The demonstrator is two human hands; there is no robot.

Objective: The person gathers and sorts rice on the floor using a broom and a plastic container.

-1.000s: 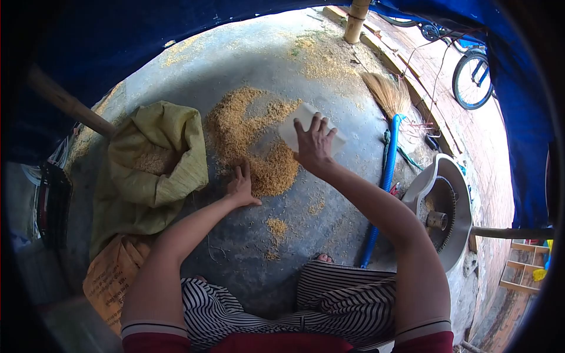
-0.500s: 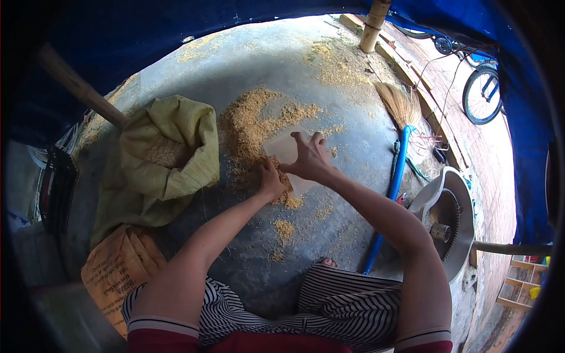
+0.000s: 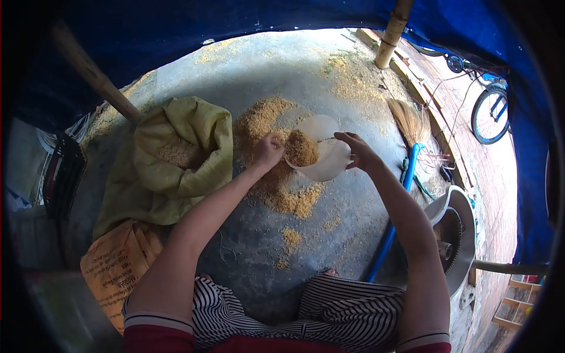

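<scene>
Head view: both hands are clamped on a white sheet (image 3: 326,166) at frame centre, left hand (image 3: 268,150) on its left edge, right hand (image 3: 359,152) on its right. The sheet is bent into a cup, long axis left-right, and looks lifted off the floor (image 3: 247,247). It carries a tan grain heap (image 3: 301,147). An open yellow sack (image 3: 194,135) lies just left, with the left hand nearer. Loose grain (image 3: 288,197) is spread below.

The thin milky plastic sheet (image 3: 325,165) is looking smooth and faintly glossy under dry, gritty husks (image 3: 301,147). The coarse woven sack (image 3: 194,132) is lying matt on the rough grey concrete floor (image 3: 247,70); the blue plastic broom handle (image 3: 381,253) is shining.
</scene>
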